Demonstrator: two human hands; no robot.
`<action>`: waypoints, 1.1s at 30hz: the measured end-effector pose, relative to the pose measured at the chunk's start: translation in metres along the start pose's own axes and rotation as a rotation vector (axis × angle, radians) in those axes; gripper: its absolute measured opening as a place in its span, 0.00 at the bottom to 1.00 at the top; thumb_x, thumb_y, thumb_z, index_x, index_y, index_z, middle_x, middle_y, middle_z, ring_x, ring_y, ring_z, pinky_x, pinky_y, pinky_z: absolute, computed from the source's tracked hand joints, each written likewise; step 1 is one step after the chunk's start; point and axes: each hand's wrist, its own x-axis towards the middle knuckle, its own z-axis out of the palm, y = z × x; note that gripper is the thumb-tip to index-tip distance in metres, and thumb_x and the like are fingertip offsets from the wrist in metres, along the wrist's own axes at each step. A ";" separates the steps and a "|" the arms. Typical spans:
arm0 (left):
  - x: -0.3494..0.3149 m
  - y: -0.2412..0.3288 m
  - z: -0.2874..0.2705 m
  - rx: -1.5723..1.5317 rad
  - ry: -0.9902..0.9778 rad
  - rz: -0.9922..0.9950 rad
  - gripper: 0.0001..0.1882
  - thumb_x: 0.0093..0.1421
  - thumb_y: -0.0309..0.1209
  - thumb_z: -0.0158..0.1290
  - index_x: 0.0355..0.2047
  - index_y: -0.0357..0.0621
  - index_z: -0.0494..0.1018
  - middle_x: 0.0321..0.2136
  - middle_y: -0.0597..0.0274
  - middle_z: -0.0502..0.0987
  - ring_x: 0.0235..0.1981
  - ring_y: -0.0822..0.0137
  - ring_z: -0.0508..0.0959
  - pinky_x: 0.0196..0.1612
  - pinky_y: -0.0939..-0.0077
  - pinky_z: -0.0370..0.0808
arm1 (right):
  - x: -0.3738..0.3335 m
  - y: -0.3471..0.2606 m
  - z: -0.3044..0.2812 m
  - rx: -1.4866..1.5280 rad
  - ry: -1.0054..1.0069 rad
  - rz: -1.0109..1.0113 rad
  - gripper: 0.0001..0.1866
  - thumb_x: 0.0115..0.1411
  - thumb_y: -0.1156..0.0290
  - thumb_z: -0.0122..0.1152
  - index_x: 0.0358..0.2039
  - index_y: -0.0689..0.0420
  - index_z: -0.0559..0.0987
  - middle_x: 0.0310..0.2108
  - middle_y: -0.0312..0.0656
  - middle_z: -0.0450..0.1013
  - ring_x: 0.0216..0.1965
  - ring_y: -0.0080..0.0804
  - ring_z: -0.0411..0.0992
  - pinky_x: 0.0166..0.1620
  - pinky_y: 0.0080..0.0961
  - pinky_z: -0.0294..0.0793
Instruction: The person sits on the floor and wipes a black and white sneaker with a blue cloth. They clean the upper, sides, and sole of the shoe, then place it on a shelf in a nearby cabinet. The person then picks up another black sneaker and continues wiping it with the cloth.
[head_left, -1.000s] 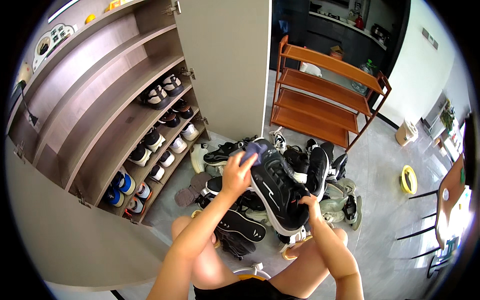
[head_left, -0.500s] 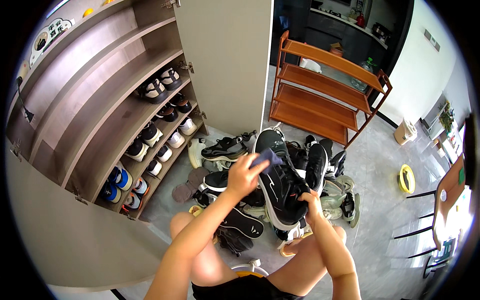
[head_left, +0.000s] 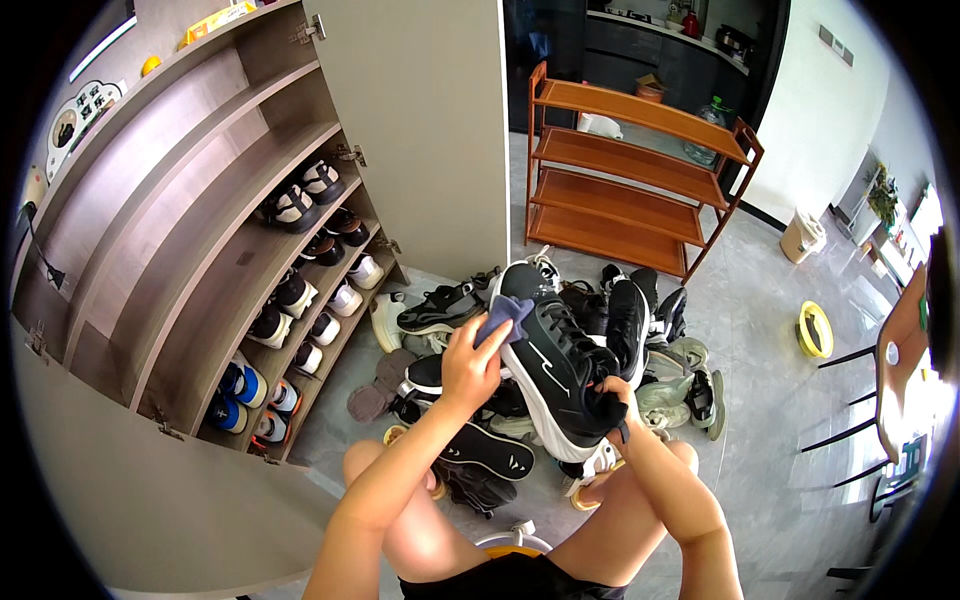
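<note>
A black sneaker with a thick white sole (head_left: pixel 552 365) is held up over a pile of shoes. My right hand (head_left: pixel 617 398) grips it at the heel collar, the toe tilted away from me. My left hand (head_left: pixel 471 368) pinches a dark blue-grey cloth (head_left: pixel 506 320), which lies against the side of the sneaker near the toe. Below, the pile holds several shoes, among them a black sneaker (head_left: pixel 627 330) just right of the held one, a black-and-grey sneaker (head_left: pixel 440 309) and a dark sole turned up (head_left: pixel 490 452).
On the left stands an open shoe cabinet (head_left: pixel 240 262) with several pairs on its lower shelves. A brown wooden rack (head_left: pixel 625 215) is beyond the pile. To the right are a yellow basin (head_left: pixel 815 330), a small bin (head_left: pixel 803 238) and a wooden table (head_left: pixel 900 360).
The held sneaker has turned so more of its outer side faces up. The cloth has shifted from over the laces to the sneaker's left edge. The whole view has shifted slightly.
</note>
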 end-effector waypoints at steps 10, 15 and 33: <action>-0.029 0.073 -0.003 -0.317 -0.202 0.175 0.26 0.48 0.22 0.55 0.50 0.53 0.76 0.42 0.52 0.73 0.36 0.53 0.75 0.38 0.64 0.76 | 0.000 -0.026 0.014 0.249 0.068 0.097 0.12 0.46 0.66 0.51 0.31 0.55 0.76 0.30 0.41 0.75 0.34 0.37 0.74 0.44 0.34 0.74; -0.016 0.049 -0.010 -0.221 -0.207 0.150 0.26 0.47 0.20 0.54 0.48 0.52 0.77 0.40 0.54 0.73 0.36 0.53 0.75 0.37 0.65 0.76 | -0.028 -0.038 0.043 -0.086 0.139 0.045 0.12 0.43 0.69 0.54 0.30 0.57 0.77 0.29 0.38 0.74 0.30 0.33 0.72 0.40 0.28 0.71; -0.009 0.006 0.001 0.002 -0.112 0.041 0.28 0.46 0.20 0.55 0.49 0.56 0.77 0.42 0.53 0.73 0.37 0.52 0.75 0.41 0.61 0.75 | -0.052 -0.016 0.065 -0.956 -0.224 -0.509 0.19 0.52 0.76 0.57 0.47 0.60 0.78 0.47 0.47 0.75 0.49 0.40 0.74 0.52 0.27 0.70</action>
